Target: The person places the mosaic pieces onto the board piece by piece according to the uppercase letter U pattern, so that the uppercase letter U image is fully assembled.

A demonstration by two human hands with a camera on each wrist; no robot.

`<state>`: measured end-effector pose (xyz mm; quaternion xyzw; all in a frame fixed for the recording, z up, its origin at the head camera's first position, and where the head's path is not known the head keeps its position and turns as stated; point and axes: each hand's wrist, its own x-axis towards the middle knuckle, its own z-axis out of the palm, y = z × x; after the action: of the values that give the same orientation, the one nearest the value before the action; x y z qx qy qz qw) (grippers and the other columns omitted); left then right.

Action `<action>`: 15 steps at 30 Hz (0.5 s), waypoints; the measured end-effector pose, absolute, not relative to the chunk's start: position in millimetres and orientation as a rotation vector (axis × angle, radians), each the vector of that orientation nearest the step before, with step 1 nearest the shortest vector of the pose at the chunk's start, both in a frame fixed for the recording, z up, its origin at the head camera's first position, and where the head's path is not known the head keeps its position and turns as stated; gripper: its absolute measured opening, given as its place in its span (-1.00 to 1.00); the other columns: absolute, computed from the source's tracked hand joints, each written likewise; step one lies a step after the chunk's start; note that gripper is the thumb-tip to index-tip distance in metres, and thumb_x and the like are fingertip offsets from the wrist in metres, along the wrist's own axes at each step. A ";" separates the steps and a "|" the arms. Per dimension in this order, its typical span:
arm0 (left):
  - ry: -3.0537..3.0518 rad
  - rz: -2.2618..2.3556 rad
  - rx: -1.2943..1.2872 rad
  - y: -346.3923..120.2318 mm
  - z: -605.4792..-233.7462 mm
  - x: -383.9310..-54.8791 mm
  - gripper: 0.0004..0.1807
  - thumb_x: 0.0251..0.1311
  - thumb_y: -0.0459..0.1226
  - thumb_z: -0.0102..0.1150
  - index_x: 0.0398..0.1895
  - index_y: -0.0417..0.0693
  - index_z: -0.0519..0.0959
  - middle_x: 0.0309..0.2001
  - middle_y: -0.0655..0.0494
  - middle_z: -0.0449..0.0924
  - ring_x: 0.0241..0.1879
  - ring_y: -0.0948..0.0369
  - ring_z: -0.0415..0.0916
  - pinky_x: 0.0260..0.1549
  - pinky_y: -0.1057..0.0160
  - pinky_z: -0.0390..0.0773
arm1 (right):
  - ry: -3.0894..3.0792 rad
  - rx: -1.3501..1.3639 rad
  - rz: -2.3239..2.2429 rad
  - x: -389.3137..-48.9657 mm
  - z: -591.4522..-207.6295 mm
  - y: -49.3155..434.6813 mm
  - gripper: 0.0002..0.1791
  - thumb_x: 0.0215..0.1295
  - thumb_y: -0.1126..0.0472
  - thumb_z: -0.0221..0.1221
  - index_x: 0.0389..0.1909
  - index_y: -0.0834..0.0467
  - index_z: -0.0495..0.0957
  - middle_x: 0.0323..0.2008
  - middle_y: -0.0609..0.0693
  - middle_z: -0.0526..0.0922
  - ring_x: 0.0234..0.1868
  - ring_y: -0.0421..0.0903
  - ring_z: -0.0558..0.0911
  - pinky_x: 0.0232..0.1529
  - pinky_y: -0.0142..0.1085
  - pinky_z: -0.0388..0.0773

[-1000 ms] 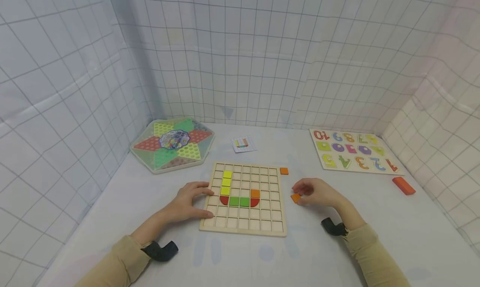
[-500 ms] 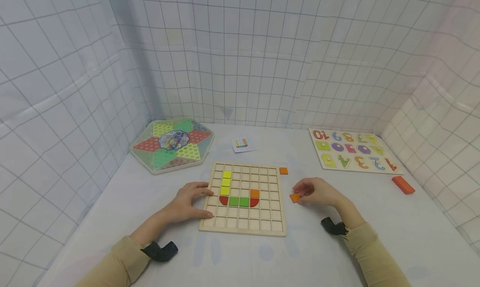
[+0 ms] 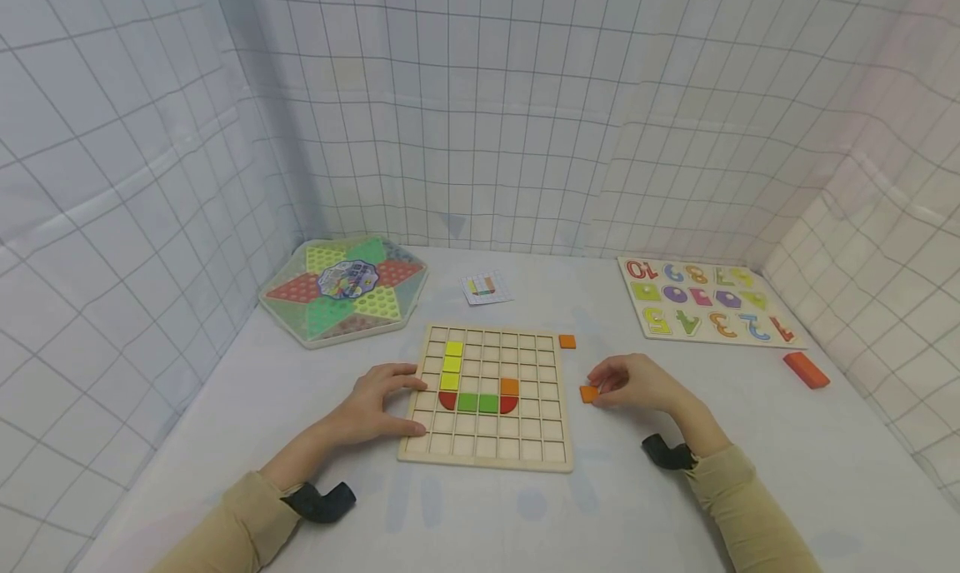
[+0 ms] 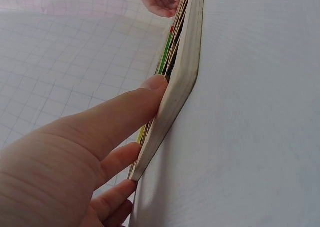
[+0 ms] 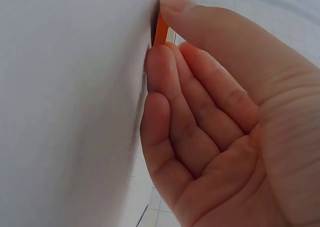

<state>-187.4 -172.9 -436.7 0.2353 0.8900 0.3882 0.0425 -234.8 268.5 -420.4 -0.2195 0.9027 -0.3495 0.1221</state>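
A square wooden grid board [image 3: 534, 463] lies in the middle of the head view. Inside it, three yellow squares [image 3: 453, 363] form a column above a U of red quarter-round pieces [image 3: 508, 404], green squares [image 3: 477, 403] and one orange square [image 3: 510, 386]. My left hand [image 3: 378, 406] rests at the board's left edge, thumb [image 4: 132, 107] and fingertips spread along the rim. To the right of the board, my right hand [image 3: 637, 381] pinches an orange square tile [image 3: 588, 394], low over the table. In the right wrist view, the thumb [image 5: 215, 32] lies on that tile [image 5: 161, 31].
Another orange tile [image 3: 567, 341] lies by the board's upper right corner. Behind the board is a small pattern card [image 3: 487, 288]. A hexagonal Chinese checkers set [image 3: 345, 288] stands at back left. A number puzzle board [image 3: 708, 302] and an orange-red block [image 3: 807, 371] are at right.
The orange tile in my right hand has turned from slanted to nearly square with the board and shifted slightly left. My left hand and the board have stayed in place.
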 end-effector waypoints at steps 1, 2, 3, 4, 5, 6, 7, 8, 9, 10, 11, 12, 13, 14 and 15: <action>2.723 1.191 0.719 -173.0 -436.8 -187.3 -0.36 -0.16 0.09 0.43 0.04 0.04 0.56 0.30 -0.07 0.25 0.31 -0.12 0.03 0.18 -0.26 -0.05 | 2.633 -0.644 -1.021 -234.9 -419.9 268.6 -0.68 -0.03 0.15 0.42 -0.22 0.14 0.63 -0.33 -0.10 0.65 -0.36 -0.17 0.58 -0.29 -0.35 0.53; 2.723 1.192 0.717 -172.9 -436.8 -187.3 -0.36 -0.16 0.08 0.43 0.03 0.04 0.56 0.30 -0.07 0.25 0.31 -0.12 0.03 0.17 -0.26 -0.05 | 2.631 -0.648 -1.020 -235.1 -419.4 268.7 -0.68 -0.02 0.15 0.42 -0.22 0.15 0.62 -0.32 -0.08 0.65 -0.36 -0.16 0.58 -0.30 -0.35 0.52; 2.723 1.193 0.714 -172.9 -436.8 -187.3 -0.36 -0.16 0.08 0.43 0.03 0.04 0.56 0.30 -0.07 0.25 0.31 -0.12 0.03 0.17 -0.26 -0.05 | 2.629 -0.646 -1.023 -235.2 -418.7 268.7 -0.68 -0.02 0.15 0.42 -0.22 0.15 0.62 -0.32 -0.07 0.65 -0.35 -0.16 0.58 -0.31 -0.35 0.52; 2.724 1.192 0.713 -172.8 -436.7 -187.2 -0.36 -0.16 0.08 0.43 0.03 0.04 0.56 0.29 -0.07 0.25 0.31 -0.12 0.03 0.18 -0.26 -0.05 | 2.627 -0.644 -1.020 -235.3 -418.0 268.6 -0.68 -0.02 0.16 0.42 -0.22 0.16 0.62 -0.32 -0.07 0.65 -0.35 -0.15 0.58 -0.31 -0.34 0.52; 2.724 1.191 0.712 -172.7 -436.6 -187.2 -0.36 -0.16 0.08 0.43 0.03 0.04 0.56 0.29 -0.07 0.25 0.31 -0.12 0.03 0.18 -0.26 -0.05 | 2.621 -0.644 -1.024 -235.7 -417.6 268.8 -0.68 -0.01 0.17 0.41 -0.22 0.17 0.62 -0.31 -0.06 0.65 -0.34 -0.15 0.58 -0.31 -0.34 0.52; 2.724 1.192 0.711 -172.7 -436.5 -187.1 -0.37 -0.15 0.07 0.44 0.03 0.04 0.56 0.29 -0.07 0.25 0.31 -0.12 0.03 0.18 -0.26 -0.05 | 2.617 -0.643 -1.025 -236.2 -416.7 268.9 -0.68 -0.01 0.17 0.41 -0.21 0.17 0.62 -0.31 -0.05 0.65 -0.33 -0.14 0.59 -0.30 -0.33 0.52; 2.724 1.190 0.712 -172.6 -436.2 -187.0 -0.37 -0.15 0.07 0.43 0.04 0.04 0.56 0.29 -0.08 0.25 0.31 -0.12 0.03 0.17 -0.27 -0.05 | 2.614 -0.639 -1.026 -236.4 -415.7 268.6 -0.68 0.00 0.17 0.41 -0.21 0.18 0.62 -0.30 -0.05 0.65 -0.32 -0.14 0.59 -0.29 -0.33 0.52; 2.725 1.188 0.712 -172.5 -435.9 -187.0 -0.37 -0.15 0.07 0.43 0.04 0.04 0.56 0.29 -0.08 0.25 0.31 -0.12 0.03 0.18 -0.27 -0.05 | 2.613 -0.637 -1.028 -236.6 -414.7 268.1 -0.68 0.01 0.17 0.40 -0.20 0.18 0.61 -0.29 -0.04 0.65 -0.32 -0.14 0.59 -0.28 -0.32 0.53; 2.724 1.188 0.712 -172.4 -435.7 -186.8 -0.37 -0.15 0.06 0.44 0.04 0.03 0.56 0.29 -0.08 0.25 0.31 -0.12 0.03 0.17 -0.27 -0.05 | 2.611 -0.629 -1.033 -236.8 -413.1 267.6 -0.68 0.02 0.17 0.40 -0.20 0.18 0.61 -0.28 -0.04 0.65 -0.31 -0.14 0.59 -0.27 -0.30 0.53; 2.724 1.188 0.713 -172.3 -435.4 -186.6 -0.37 -0.15 0.06 0.44 0.04 0.03 0.56 0.29 -0.08 0.25 0.31 -0.12 0.03 0.17 -0.27 -0.05 | 2.607 -0.622 -1.040 -237.2 -411.6 267.0 -0.68 0.03 0.18 0.39 -0.19 0.18 0.61 -0.27 -0.03 0.66 -0.30 -0.14 0.60 -0.26 -0.29 0.53; 2.723 1.190 0.712 -172.2 -435.1 -186.5 -0.37 -0.15 0.06 0.44 0.04 0.02 0.56 0.29 -0.09 0.25 0.31 -0.12 0.03 0.17 -0.27 -0.05 | 2.604 -0.619 -1.050 -237.7 -409.9 266.5 -0.68 0.04 0.18 0.38 -0.18 0.19 0.61 -0.26 -0.02 0.66 -0.29 -0.13 0.60 -0.24 -0.28 0.54; 2.722 1.191 0.711 -172.1 -435.0 -186.3 -0.37 -0.15 0.06 0.44 0.04 0.02 0.56 0.29 -0.09 0.25 0.31 -0.12 0.03 0.17 -0.27 -0.05 | 2.605 -0.612 -1.054 -238.2 -408.0 265.4 -0.68 0.04 0.17 0.38 -0.18 0.19 0.61 -0.25 -0.02 0.66 -0.28 -0.13 0.60 -0.23 -0.27 0.54; 2.722 1.192 0.711 -172.1 -435.0 -186.3 -0.37 -0.15 0.06 0.44 0.03 0.02 0.56 0.29 -0.09 0.25 0.31 -0.12 0.03 0.17 -0.27 -0.05 | 2.606 -0.610 -1.061 -238.7 -406.5 264.3 -0.68 0.05 0.17 0.38 -0.17 0.19 0.61 -0.24 -0.02 0.66 -0.27 -0.13 0.60 -0.22 -0.27 0.54; 2.720 1.193 0.710 -172.1 -435.1 -186.3 -0.37 -0.15 0.06 0.44 0.03 0.02 0.56 0.29 -0.08 0.25 0.31 -0.12 0.03 0.17 -0.27 -0.05 | 2.608 -0.609 -1.067 -239.6 -405.3 263.3 -0.67 0.05 0.16 0.38 -0.17 0.19 0.61 -0.23 -0.01 0.66 -0.26 -0.13 0.60 -0.21 -0.26 0.54; 2.720 1.193 0.711 -172.1 -435.3 -186.3 -0.37 -0.15 0.06 0.44 0.03 0.03 0.56 0.29 -0.08 0.25 0.31 -0.12 0.03 0.17 -0.27 -0.05 | 2.608 -0.608 -1.071 -240.5 -404.1 262.4 -0.67 0.05 0.16 0.38 -0.16 0.19 0.61 -0.22 -0.01 0.66 -0.25 -0.13 0.60 -0.19 -0.25 0.54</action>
<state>-186.3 -172.1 -435.3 0.2324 0.8898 0.3902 0.0437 -240.5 262.4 -404.1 -0.2089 0.8968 -0.3683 0.1285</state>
